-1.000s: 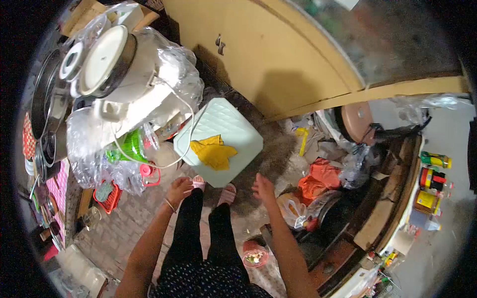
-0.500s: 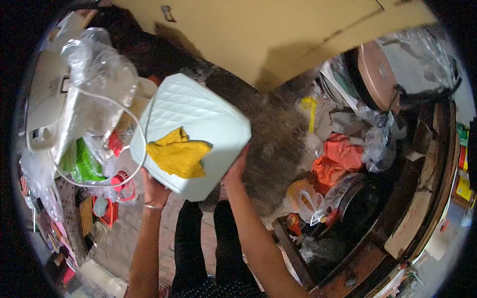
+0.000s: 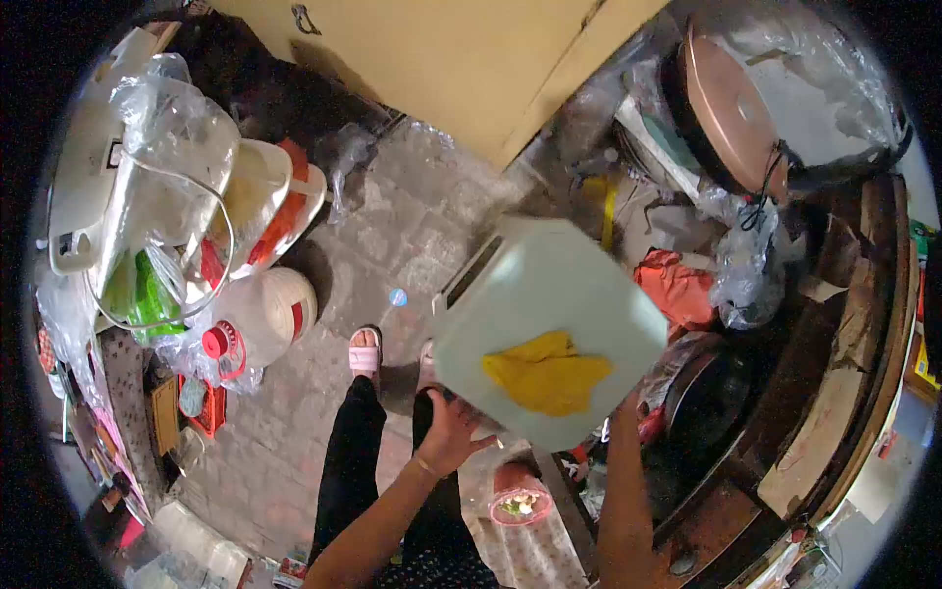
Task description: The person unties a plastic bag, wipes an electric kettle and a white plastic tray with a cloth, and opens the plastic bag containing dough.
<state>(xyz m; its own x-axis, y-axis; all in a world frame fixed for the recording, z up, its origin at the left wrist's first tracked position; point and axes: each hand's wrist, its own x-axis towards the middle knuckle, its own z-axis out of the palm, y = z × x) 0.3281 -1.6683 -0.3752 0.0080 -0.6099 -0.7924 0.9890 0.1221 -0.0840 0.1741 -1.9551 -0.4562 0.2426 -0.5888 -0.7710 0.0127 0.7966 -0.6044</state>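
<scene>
A pale mint plastic box [image 3: 549,285] with a flat, corner-cut top is in front of me, right of my legs. A crumpled yellow cloth [image 3: 549,375] lies on its top. A dark slot shows in its upper left side. My left hand [image 3: 451,437] is at the box's lower left edge, fingers and thumb spread; whether it touches the box I cannot tell. On the opposite side my right hand [image 3: 625,417] grips the box's right edge, its fingers mostly hidden. Below the box stands a small pink bin [image 3: 518,491] with scraps inside.
At left are a large clear jug with a red cap [image 3: 250,319], white tubs in plastic wrap [image 3: 186,147] and a red basket [image 3: 208,402]. A tan cabinet [image 3: 442,69] stands ahead. To the right are a pink-gold lidded appliance [image 3: 731,113], orange bags [image 3: 677,290] and a wooden ledge [image 3: 824,412].
The box with the yellow cloth has moved right and lower and has turned. My left hand has come away from its earlier grip, fingers now spread. The jug, sandals and pink bin are uncovered.
</scene>
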